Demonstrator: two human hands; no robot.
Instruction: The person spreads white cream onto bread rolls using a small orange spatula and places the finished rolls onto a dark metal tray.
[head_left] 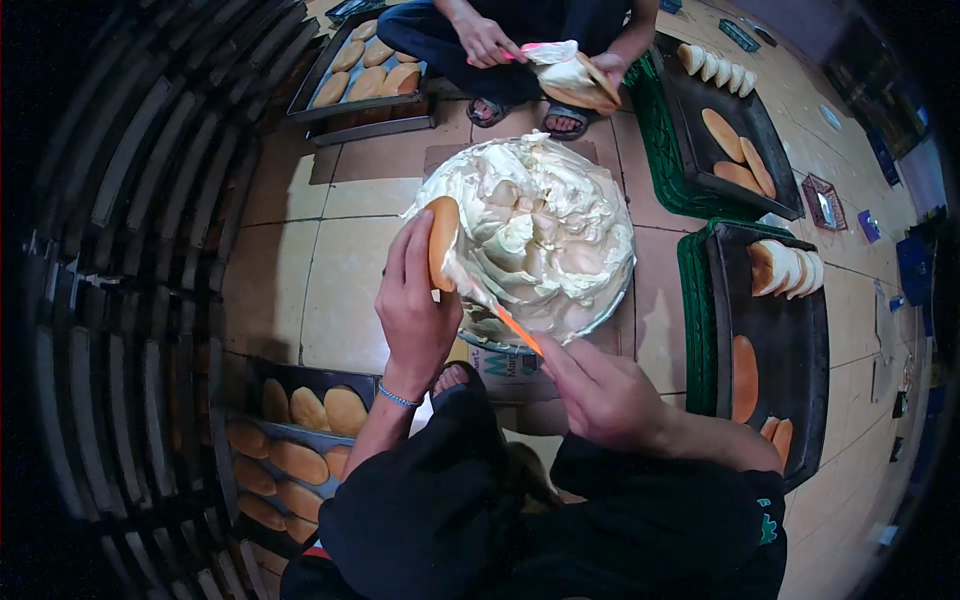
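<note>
My left hand (412, 305) holds an oval, golden-brown bread bun (440, 240) on edge at the left side of a big round tub (500, 347). Pale whipped cream (545, 215) fills the tub in a swirled heap. In my right hand (610, 395) is a spatula with an orange handle (518, 328). Its cream-coated blade meets the bun's right side, where cream shows along the edge. The bun's cut side mostly faces away from view.
Across from me, a person's hands (490, 40) spread cream on an opened bun (578, 82) with a pink-handled spatula. Trays of plain buns stand at the far left (365, 75) and near left (295, 460). On the right, dark trays (780, 340) hold plain and cream-filled buns. Stacked racks (130, 250) line the left.
</note>
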